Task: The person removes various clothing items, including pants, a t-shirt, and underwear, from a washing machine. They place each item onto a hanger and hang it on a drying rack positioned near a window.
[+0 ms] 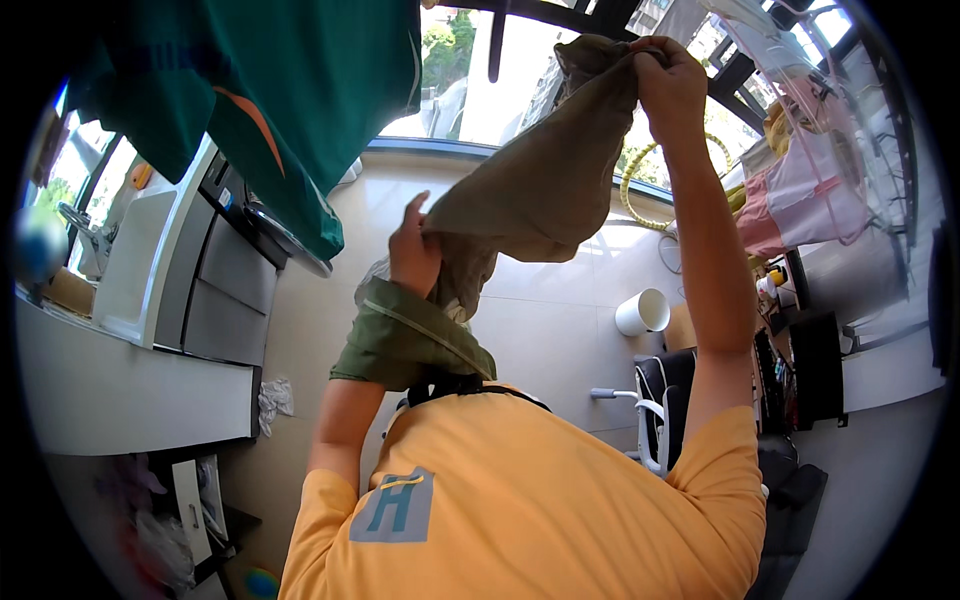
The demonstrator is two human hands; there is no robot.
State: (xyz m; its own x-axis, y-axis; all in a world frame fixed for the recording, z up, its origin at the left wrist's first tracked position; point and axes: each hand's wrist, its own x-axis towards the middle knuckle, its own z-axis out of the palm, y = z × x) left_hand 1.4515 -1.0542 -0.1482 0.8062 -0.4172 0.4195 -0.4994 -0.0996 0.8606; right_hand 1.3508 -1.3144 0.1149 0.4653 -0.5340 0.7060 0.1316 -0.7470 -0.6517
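A thin olive-brown garment (532, 187) is stretched slantwise between my two hands. High up before the window, my right hand (670, 75) pinches its bunched upper edge. My left hand (415, 251) grips the lower left part, with one finger pointing up. Below that hand the cloth hangs in folds toward my waist. A dark green fabric (412, 334) with a pale seam is wrapped around my left forearm; whether it belongs to the same garment I cannot tell.
A teal garment (300, 90) hangs at upper left, before a front-loading washing machine (232, 262) and a white sink (135, 255). Pink and white laundry (802, 195) hangs at right. On the tiled floor stand a white bin (643, 312) and a black-and-white chair (660, 405); a crumpled cloth (275, 405) lies left.
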